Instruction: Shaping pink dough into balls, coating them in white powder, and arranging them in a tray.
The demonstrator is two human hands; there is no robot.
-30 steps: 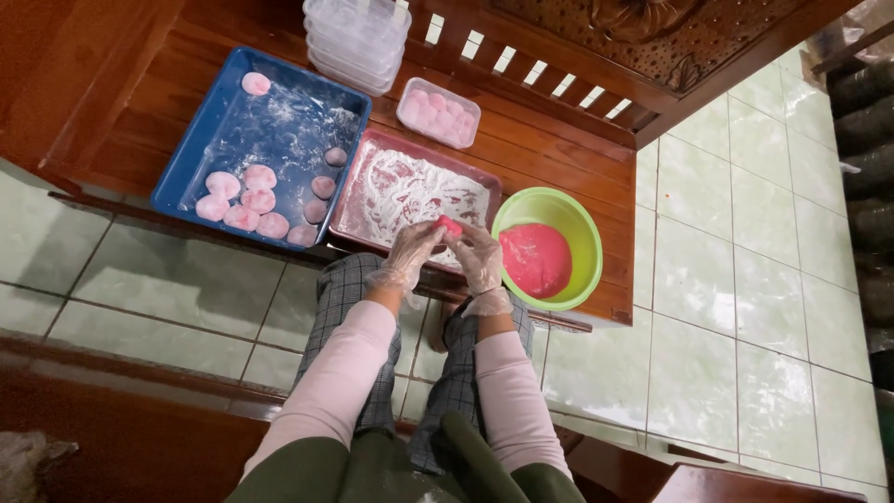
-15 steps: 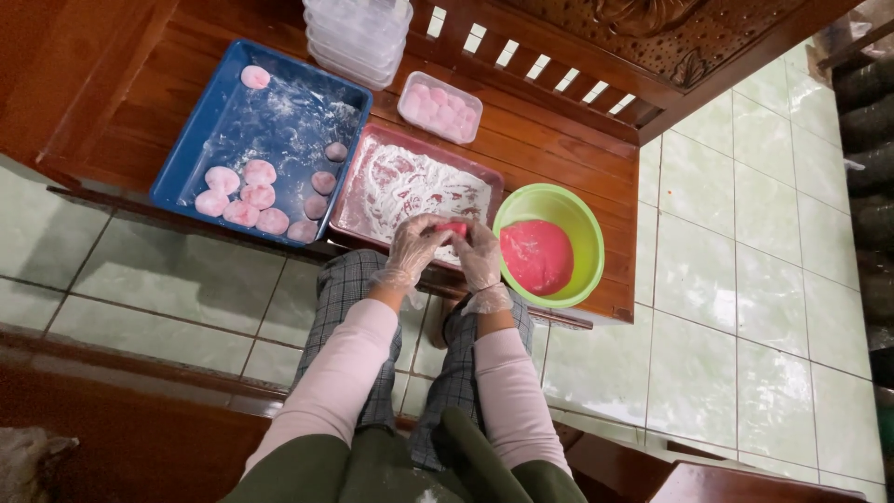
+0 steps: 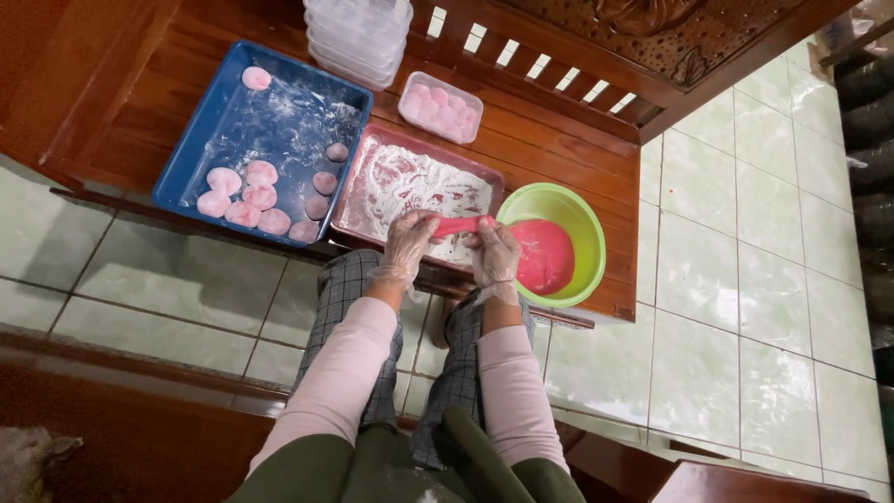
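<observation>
Both gloved hands, left hand (image 3: 408,244) and right hand (image 3: 494,253), are pinching a stretched pink dough strip (image 3: 459,225) at frame center, over the floured red tray (image 3: 372,183). Wooden table (image 3: 549,149), pale tiled floor (image 3: 736,307).

Trays, tubs and tiles around a low wooden bench

A blue tray (image 3: 200,158) dusted with white flour holds round pink dough pieces (image 3: 260,173), most of them along its near edge; beyond it stands a stack of clear lidded tubs (image 3: 358,35), and just beside that a small clear tub (image 3: 440,106) filled with pink balls. All rest on the wooden bench (image 3: 559,140), with pale green floor tiles (image 3: 745,307) to the right.
</observation>
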